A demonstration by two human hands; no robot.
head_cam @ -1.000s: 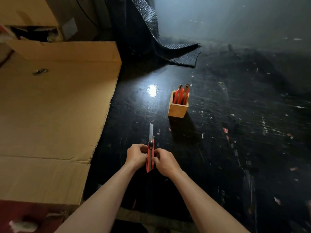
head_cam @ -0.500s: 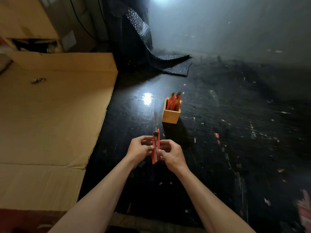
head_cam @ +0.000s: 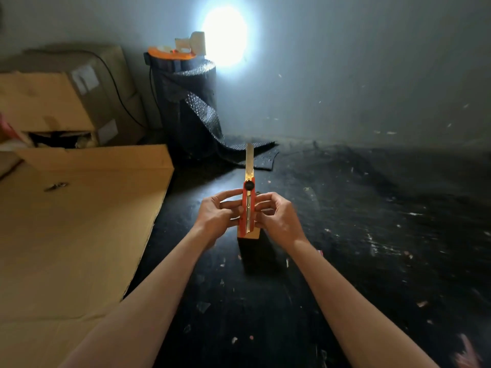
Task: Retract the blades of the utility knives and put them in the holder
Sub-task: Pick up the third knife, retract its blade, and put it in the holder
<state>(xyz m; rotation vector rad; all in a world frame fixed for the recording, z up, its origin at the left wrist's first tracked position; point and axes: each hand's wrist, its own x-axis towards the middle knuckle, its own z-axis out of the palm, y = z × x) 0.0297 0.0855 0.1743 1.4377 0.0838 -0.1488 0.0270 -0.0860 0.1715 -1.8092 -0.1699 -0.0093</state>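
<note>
Both hands, left hand (head_cam: 216,214) and right hand (head_cam: 279,217), pinching the red utility knife (head_cam: 247,208) upright by its sides, blade (head_cam: 249,161) out. Light, rigid, sharp: best gripped on the plastic body. Just behind, probably the wooden holder (head_cam: 252,233), mostly hidden.

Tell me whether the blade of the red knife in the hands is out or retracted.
Out. A long silver blade sticks up beyond the red utility knife held upright between both hands.

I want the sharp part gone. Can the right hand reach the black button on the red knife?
Probably yes. The right hand already grips the red knife with the left hand, and the black button sits uncovered just above the fingers, below the extended blade.
</note>
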